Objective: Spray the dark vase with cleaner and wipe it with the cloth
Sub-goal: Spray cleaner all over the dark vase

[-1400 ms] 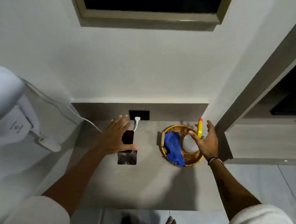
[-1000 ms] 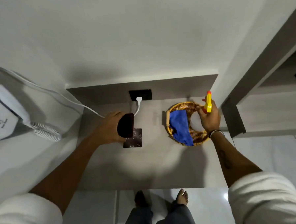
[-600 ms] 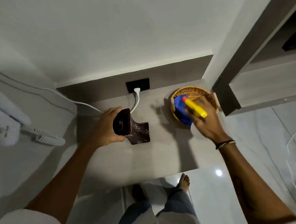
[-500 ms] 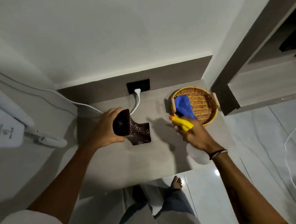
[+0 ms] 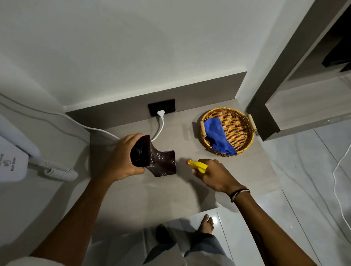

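The left hand (image 5: 122, 159) grips the dark vase (image 5: 153, 156) tilted on the desk (image 5: 153, 195); the right hand (image 5: 213, 174) clasps the spray bottle (image 5: 196, 166), nozzle aimed at it; the cloth (image 5: 217, 136) lies in the basket (image 5: 243, 117); wiping remains, seemingly spraying too.

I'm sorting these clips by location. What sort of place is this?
Probably a hotel room or bathroom vanity nook: a white wall-mounted hair dryer with a coiled cord, a grey stone-look counter with a black wall socket, and glossy pale floor tiles.

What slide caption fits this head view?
Left hand tilts the dark vase; right hand aims the spray bottle at it.
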The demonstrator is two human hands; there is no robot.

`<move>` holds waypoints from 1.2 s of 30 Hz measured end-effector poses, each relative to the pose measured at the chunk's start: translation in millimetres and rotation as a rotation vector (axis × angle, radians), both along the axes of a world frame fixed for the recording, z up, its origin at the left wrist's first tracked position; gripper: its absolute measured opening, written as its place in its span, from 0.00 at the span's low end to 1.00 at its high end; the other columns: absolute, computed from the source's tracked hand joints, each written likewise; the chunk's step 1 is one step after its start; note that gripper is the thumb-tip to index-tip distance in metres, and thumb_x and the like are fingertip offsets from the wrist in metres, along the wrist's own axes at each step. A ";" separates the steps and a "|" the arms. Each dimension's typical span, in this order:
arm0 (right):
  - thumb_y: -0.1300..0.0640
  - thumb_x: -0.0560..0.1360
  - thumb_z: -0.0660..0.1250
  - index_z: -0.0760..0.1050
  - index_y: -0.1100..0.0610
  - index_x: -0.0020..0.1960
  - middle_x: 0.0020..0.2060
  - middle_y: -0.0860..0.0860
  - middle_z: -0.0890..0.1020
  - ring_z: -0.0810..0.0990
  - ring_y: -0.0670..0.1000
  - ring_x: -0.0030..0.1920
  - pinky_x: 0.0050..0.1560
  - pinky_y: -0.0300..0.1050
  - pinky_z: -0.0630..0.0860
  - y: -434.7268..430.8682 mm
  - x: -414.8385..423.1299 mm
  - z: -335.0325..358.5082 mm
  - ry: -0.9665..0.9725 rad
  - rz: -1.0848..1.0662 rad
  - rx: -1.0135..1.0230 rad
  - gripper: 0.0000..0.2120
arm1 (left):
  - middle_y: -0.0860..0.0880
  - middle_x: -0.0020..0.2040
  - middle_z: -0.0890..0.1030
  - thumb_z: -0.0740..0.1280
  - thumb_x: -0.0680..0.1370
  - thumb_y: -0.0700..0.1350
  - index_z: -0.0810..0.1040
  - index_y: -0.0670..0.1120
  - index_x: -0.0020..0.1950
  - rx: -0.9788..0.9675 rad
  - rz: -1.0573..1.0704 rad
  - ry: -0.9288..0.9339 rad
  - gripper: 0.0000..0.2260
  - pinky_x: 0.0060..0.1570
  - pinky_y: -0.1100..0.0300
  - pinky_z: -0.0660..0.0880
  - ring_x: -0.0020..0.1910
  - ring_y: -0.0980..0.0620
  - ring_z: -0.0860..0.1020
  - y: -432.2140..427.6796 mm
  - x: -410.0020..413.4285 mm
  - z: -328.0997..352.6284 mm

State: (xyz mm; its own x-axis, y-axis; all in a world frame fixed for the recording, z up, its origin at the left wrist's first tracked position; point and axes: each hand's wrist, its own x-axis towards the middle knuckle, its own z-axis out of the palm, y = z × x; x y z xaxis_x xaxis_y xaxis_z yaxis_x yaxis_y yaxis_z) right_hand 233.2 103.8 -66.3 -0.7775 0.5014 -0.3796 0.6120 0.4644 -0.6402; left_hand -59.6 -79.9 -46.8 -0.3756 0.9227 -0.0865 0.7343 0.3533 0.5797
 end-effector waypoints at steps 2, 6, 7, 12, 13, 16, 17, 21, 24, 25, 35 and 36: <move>0.45 0.83 0.68 0.72 0.48 0.44 0.42 0.55 0.84 0.82 0.61 0.46 0.48 0.57 0.78 -0.6 -3.4 3.0 0.037 0.016 -0.002 0.12 | 0.49 0.74 0.75 0.84 0.59 0.52 0.68 0.51 0.79 0.001 0.006 0.000 0.51 0.63 0.55 0.75 0.70 0.46 0.74 -2.5 -0.7 -0.9; 0.45 0.82 0.69 0.71 0.34 0.39 0.33 0.42 0.78 0.77 0.49 0.37 0.41 0.51 0.74 -9.7 -21.3 14.6 0.207 0.083 -0.051 0.14 | 0.50 0.73 0.75 0.83 0.58 0.52 0.68 0.53 0.78 -0.006 0.013 -0.012 0.50 0.64 0.56 0.73 0.70 0.47 0.75 -3.4 -0.3 1.5; 0.44 0.82 0.69 0.72 0.29 0.39 0.31 0.40 0.78 0.76 0.44 0.35 0.39 0.46 0.72 -13.0 -28.4 18.6 0.248 0.084 -0.062 0.15 | 0.51 0.73 0.75 0.82 0.58 0.52 0.68 0.53 0.78 -0.010 0.014 -0.012 0.49 0.64 0.57 0.73 0.70 0.47 0.75 -3.2 -0.3 2.3; 0.45 0.83 0.69 0.73 0.32 0.53 0.35 0.28 0.79 0.78 0.35 0.34 0.36 0.35 0.67 -14.4 -49.8 30.3 0.333 0.126 -0.034 0.08 | 0.50 0.73 0.75 0.82 0.59 0.53 0.67 0.52 0.79 -0.012 -0.001 -0.006 0.49 0.65 0.55 0.74 0.70 0.46 0.75 -2.3 0.8 5.2; 0.46 0.83 0.69 0.71 0.36 0.55 0.34 0.31 0.79 0.77 0.37 0.35 0.37 0.38 0.68 -13.2 -50.0 28.5 0.328 0.137 -0.011 0.07 | 0.50 0.73 0.75 0.82 0.59 0.52 0.67 0.52 0.79 -0.014 -0.001 -0.004 0.49 0.65 0.54 0.75 0.70 0.46 0.75 -2.6 0.5 5.2; 0.45 0.82 0.70 0.73 0.46 0.47 0.35 0.42 0.78 0.76 0.49 0.38 0.40 0.50 0.73 -7.0 -43.3 21.0 0.253 0.088 0.031 0.09 | 0.49 0.71 0.76 0.83 0.59 0.53 0.69 0.51 0.79 -0.031 0.000 0.007 0.49 0.66 0.48 0.78 0.69 0.45 0.76 -3.3 -1.7 6.6; 0.45 0.82 0.70 0.72 0.46 0.45 0.36 0.44 0.79 0.77 0.52 0.39 0.40 0.51 0.74 -5.1 -39.5 18.9 0.232 0.071 0.038 0.10 | 0.49 0.71 0.77 0.83 0.59 0.55 0.69 0.50 0.78 -0.033 0.010 0.012 0.49 0.65 0.47 0.79 0.68 0.45 0.77 -2.9 -1.9 7.9; 0.47 0.82 0.70 0.74 0.47 0.43 0.37 0.48 0.81 0.80 0.54 0.39 0.41 0.54 0.76 1.7 -23.7 13.9 0.221 0.032 0.029 0.11 | 0.51 0.68 0.78 0.80 0.62 0.64 0.68 0.53 0.80 -0.001 0.190 -0.033 0.49 0.63 0.52 0.78 0.64 0.50 0.77 0.2 -1.3 10.6; 0.49 0.82 0.71 0.70 0.43 0.39 0.35 0.46 0.79 0.79 0.53 0.38 0.40 0.52 0.74 4.1 -17.4 13.5 0.235 -0.010 0.006 0.15 | 0.49 0.68 0.79 0.79 0.68 0.64 0.68 0.56 0.81 -0.083 0.342 -0.111 0.43 0.59 0.49 0.83 0.64 0.46 0.79 2.8 -5.3 11.5; 0.49 0.82 0.71 0.70 0.44 0.39 0.35 0.47 0.79 0.79 0.53 0.38 0.39 0.52 0.73 4.3 -16.2 12.5 0.237 -0.022 -0.001 0.15 | 0.48 0.66 0.80 0.76 0.69 0.66 0.71 0.57 0.78 -0.107 0.362 -0.134 0.39 0.56 0.50 0.84 0.63 0.45 0.81 2.2 -6.1 11.6; 0.46 0.82 0.70 0.76 0.47 0.46 0.37 0.43 0.80 0.78 0.49 0.39 0.39 0.46 0.69 -8.8 -21.9 5.2 0.229 0.098 0.018 0.08 | 0.55 0.69 0.75 0.75 0.59 0.81 0.69 0.73 0.69 -0.233 0.217 -0.210 0.41 0.67 0.50 0.73 0.68 0.51 0.73 -17.7 -0.1 13.5; 0.46 0.82 0.70 0.75 0.43 0.46 0.36 0.42 0.79 0.77 0.46 0.38 0.38 0.44 0.69 -10.4 -22.8 4.5 0.238 0.103 0.012 0.08 | 0.56 0.71 0.73 0.77 0.56 0.80 0.65 0.73 0.72 -0.254 0.178 -0.195 0.47 0.67 0.51 0.71 0.69 0.53 0.70 -19.3 1.5 14.4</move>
